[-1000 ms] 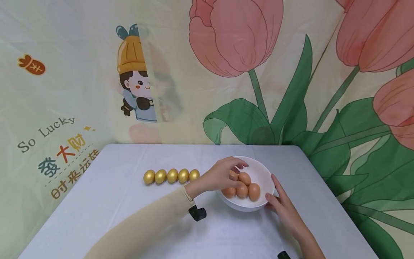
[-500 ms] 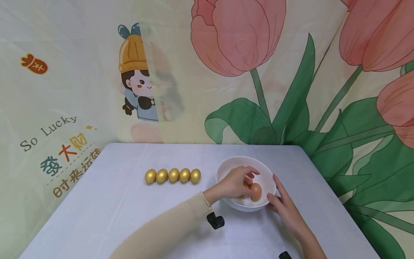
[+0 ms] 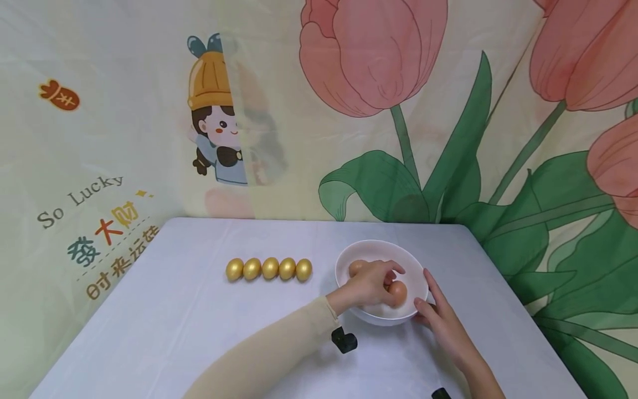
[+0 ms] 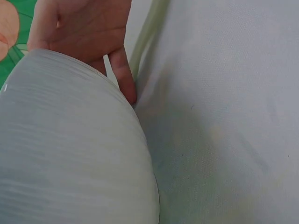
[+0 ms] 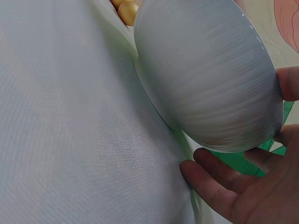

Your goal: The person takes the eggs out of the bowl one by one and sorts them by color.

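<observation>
Deep in a white bowl [image 3: 386, 247], my left hand [image 3: 371, 282] bends its fingers over brown eggs, its thumb right at the left side of one egg [image 3: 397, 293]. The hand hides what lies under its palm, and I cannot tell whether an egg is between its fingers. Another brown egg [image 3: 357, 268] shows behind the hand. At the bowl's right side, thumb and index finger of my right hand [image 3: 441, 316] hold the rim; in the right wrist view the lower fingers [image 5: 210, 182] spread loosely beneath the bowl's curved wall [image 5: 205, 70]. The left wrist view shows mainly the bowl's outside [image 4: 70, 140].
Left of the bowl, several gold eggs [image 3: 270, 268] lie in a straight row on the white tablecloth [image 3: 199, 316]. A printed backdrop [image 3: 279, 72] with tulips stands right behind the table's far edge.
My left hand has moved right and down from above the eggs into the bowl, its fingers now close around the right-hand egg. My right hand keeps its place on the bowl.
</observation>
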The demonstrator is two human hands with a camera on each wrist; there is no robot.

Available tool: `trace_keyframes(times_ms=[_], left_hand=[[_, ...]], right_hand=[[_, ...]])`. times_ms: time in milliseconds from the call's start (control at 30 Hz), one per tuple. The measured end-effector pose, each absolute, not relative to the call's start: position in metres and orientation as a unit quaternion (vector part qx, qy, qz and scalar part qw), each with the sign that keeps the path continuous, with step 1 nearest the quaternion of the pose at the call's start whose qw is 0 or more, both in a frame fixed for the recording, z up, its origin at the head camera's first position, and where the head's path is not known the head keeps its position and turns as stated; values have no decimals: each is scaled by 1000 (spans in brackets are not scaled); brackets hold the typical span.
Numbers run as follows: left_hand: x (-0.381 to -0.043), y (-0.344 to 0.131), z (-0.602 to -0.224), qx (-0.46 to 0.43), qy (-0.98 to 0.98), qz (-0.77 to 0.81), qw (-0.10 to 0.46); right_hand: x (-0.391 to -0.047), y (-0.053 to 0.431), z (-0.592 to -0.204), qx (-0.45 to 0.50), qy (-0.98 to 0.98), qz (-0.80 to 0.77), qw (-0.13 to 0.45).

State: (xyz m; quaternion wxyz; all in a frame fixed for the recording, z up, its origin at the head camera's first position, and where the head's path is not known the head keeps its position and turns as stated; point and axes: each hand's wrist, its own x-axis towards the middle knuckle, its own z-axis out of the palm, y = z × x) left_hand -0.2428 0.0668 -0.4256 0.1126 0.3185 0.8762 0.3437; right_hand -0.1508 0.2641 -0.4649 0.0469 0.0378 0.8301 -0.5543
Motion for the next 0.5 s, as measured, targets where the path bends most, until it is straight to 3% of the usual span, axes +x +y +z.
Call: trace_keyframes(times_ms=[500], left_hand=[[-237,83,-433,298,902,302,79]], right_hand=[[-151,264,-465,36,827,-559,50]])
